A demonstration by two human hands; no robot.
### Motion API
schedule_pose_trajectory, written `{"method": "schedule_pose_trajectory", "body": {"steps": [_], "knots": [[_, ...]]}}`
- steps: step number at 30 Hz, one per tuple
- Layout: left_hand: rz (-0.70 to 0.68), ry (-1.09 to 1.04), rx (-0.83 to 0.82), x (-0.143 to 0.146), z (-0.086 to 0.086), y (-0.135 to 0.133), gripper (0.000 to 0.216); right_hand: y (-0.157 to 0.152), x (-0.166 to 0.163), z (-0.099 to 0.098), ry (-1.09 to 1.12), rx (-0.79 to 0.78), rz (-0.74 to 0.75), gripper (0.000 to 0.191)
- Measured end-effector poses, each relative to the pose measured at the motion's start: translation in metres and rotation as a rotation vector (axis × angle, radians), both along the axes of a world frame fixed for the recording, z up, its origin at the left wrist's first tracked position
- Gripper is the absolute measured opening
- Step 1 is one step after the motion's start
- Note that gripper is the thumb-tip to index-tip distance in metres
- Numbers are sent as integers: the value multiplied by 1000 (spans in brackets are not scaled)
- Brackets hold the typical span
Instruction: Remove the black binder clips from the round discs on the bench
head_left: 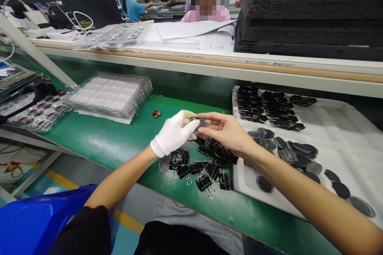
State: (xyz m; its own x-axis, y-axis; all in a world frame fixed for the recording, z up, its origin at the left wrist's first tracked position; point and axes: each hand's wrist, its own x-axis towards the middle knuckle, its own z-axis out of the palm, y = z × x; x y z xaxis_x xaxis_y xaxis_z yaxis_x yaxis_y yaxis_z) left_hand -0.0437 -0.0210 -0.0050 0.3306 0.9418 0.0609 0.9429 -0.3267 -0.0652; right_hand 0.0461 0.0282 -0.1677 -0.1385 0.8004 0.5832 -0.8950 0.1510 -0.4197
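Note:
My left hand [173, 132], in a white glove, grips a round dark disc [200, 124] between thumb and fingers. From the other side my bare right hand [227, 129] pinches the disc's edge. Just below the hands lies a heap of black binder clips [206, 181] with silver wire handles. Several round clear discs [164, 163] lie at the heap's left side, partly hidden. A small round piece with a dark and orange face [155, 113] rests on the green table to the left of my gloved hand.
On the right, a white foam tray [326, 143] holds rows of binder clips [269, 105] and loose dark discs [302, 149]. Stacked clear plastic trays [110, 91] stand at the left. A shelf [179, 61] spans the back, with black foam sheets [308, 16] on it. People work beyond.

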Motion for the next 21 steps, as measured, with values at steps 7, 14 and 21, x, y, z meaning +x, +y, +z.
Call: {"method": "schedule_pose_trajectory", "body": {"steps": [7, 14, 21], "knots": [[-284, 913, -44, -6, 30, -30, 37, -22, 10, -32, 298, -268, 357, 45], [-512, 1478, -163, -37, 52, -14, 13, -42, 0, -43, 401, -235, 422, 43], [-239, 364, 194, -10, 49, -17, 16, -51, -27, -17, 293, -85, 322, 34]]}}
